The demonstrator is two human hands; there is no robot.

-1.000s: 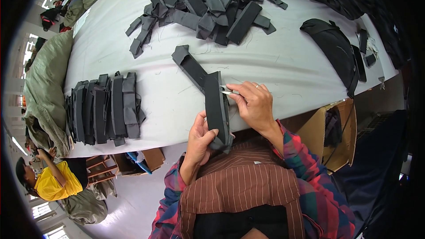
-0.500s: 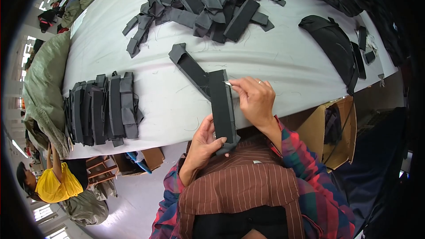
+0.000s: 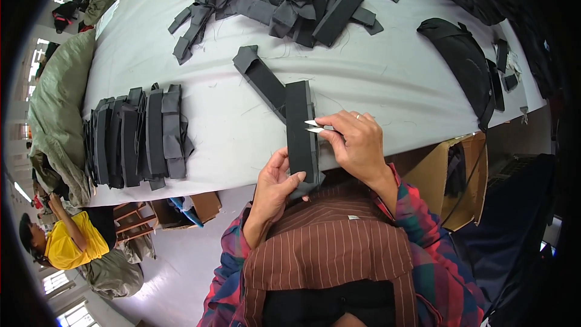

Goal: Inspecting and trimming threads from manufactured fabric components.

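Observation:
My left hand [image 3: 273, 189] grips the lower end of a long dark grey fabric strip [image 3: 298, 136], thumb on top and fingers beneath. The strip's upper part rests on the table. In my right hand [image 3: 358, 148] is a pair of thread snips [image 3: 315, 129], pinched between thumb and fingers. Their two pale blades stand apart over the strip's right edge; whether a thread lies between them is too small to tell. A second dark grey fabric strip [image 3: 264, 82] slants up to the left, its lower end meeting the held one.
A loose pile of similar strips [image 3: 266, 9] covers the far table. To the left stands a neat row of stacked strips [image 3: 130, 139]. A black bag [image 3: 457, 54] lies at right, above a cardboard box [image 3: 451, 181]. Another person in yellow [image 3: 75, 245] is at far left.
My right hand has moved down along the strip's right edge toward my left hand. The snips' blades now show spread apart. The whole view has shifted slightly.

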